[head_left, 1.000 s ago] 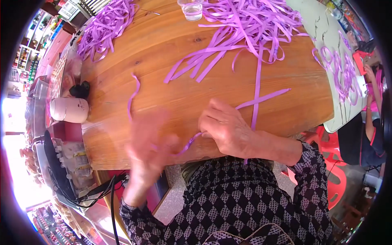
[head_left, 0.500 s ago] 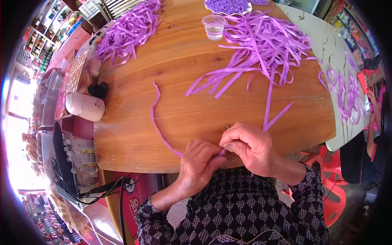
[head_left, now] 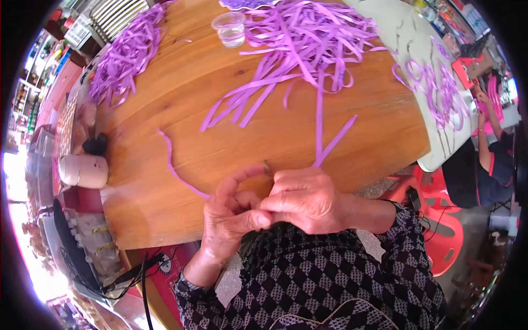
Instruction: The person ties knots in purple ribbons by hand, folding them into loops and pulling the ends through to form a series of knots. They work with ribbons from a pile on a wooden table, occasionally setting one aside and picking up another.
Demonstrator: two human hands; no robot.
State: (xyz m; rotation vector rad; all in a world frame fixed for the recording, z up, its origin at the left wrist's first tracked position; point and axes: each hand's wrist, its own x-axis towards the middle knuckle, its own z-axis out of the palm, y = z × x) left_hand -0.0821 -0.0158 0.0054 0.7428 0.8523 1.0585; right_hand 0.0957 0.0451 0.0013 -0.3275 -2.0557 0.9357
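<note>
A narrow purple ribbon point(head_left: 171, 165) curves across the wooden table point(head_left: 137, 181) and runs in behind my left hand point(head_left: 223, 220). That hand has its curled fingers closed about the ribbon, while its index finger is stretched forward and its thumb reaches toward the right hand. My right hand point(head_left: 309, 202) is closed in a pinch against the left thumb; the part of the ribbon between the hands is hidden by fingers. Both hands are over the table's near edge. Just beyond the right hand, two purple ribbon ends point(head_left: 330, 148) meet in a V on the wood.
A big tangle of purple ribbons point(head_left: 308, 38) covers the far right, beside a clear plastic cup point(head_left: 231, 32). Another ribbon heap point(head_left: 129, 52) lies far left. A white jar point(head_left: 82, 170) stands at the left edge. More loops lie on a marbled table point(head_left: 410, 44), near another person's arm point(head_left: 484, 129).
My left index finger has lifted and stretched forward, and the right hand has turned knuckles-up against the left thumb. The purple bit between the fingers is now hidden. The whole view has shifted.
</note>
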